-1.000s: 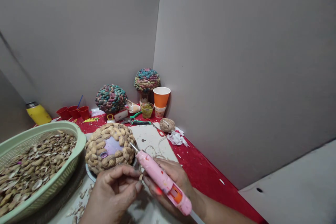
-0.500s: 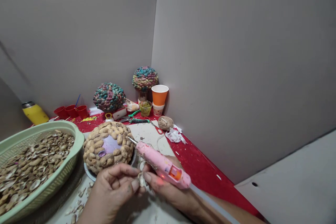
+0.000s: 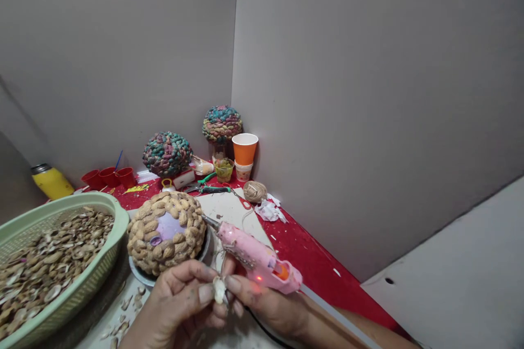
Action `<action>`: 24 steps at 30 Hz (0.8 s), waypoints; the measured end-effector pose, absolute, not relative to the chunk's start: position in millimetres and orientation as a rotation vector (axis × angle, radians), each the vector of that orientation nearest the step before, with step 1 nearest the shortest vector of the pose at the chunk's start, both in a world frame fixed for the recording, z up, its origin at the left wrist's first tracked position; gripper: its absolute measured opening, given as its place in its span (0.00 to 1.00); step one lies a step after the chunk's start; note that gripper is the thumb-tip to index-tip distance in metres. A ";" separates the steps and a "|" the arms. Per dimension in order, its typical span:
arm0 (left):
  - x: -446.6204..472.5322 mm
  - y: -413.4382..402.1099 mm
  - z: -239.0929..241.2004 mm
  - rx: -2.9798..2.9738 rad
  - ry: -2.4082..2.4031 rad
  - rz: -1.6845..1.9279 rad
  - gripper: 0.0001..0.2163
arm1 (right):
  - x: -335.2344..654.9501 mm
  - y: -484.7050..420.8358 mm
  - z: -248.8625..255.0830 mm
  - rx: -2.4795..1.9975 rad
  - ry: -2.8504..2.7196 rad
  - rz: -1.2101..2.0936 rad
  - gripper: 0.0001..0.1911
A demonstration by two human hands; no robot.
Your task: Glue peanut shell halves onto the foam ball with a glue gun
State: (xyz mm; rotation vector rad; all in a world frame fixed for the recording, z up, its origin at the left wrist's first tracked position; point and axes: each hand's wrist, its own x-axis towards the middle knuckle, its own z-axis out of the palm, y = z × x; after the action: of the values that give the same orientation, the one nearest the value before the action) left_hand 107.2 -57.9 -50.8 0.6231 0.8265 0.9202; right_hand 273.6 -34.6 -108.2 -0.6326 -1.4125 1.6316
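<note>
Between thumb and fingers, my left hand (image 3: 176, 297) pinches a peanut shell (image 3: 220, 290), its pale inner side showing. My right hand (image 3: 262, 297) holds a pink hot glue gun (image 3: 251, 253) with a small red light lit; its thumb and fingertips also touch the shell. The gun's metal nozzle points up and left, close to a ball covered in peanut shells (image 3: 141, 229). On top of that ball a bare lilac patch (image 3: 174, 225) shows, with a small knot-like bump. The ball rests in a grey bowl (image 3: 141, 275).
A green basket (image 3: 118, 223) of peanut shells stands left. Behind are two coloured shell balls (image 3: 167, 152), red cups (image 3: 109, 176), an orange cup (image 3: 244, 147), pliers (image 3: 215, 190), twine (image 3: 254, 192) and crumpled tissue (image 3: 270, 211). A yellow bottle (image 3: 52, 181) leans at far left. Grey partitions enclose the table.
The shell in my fingers has turned so that more of its pale inside shows. The glue gun has shifted slightly right and down. The view has tilted a little.
</note>
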 end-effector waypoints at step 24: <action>96.3 -48.5 -60.1 1.004 0.980 1.105 0.13 | 271.2 -38.0 -81.4 -0.704 -1.426 1.373 0.10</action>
State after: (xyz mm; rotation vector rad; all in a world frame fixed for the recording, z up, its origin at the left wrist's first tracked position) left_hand 96.3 -48.5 -60.1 1.0039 0.9805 1.1047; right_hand 271.2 -38.0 -81.4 -0.7037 -1.4256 1.3734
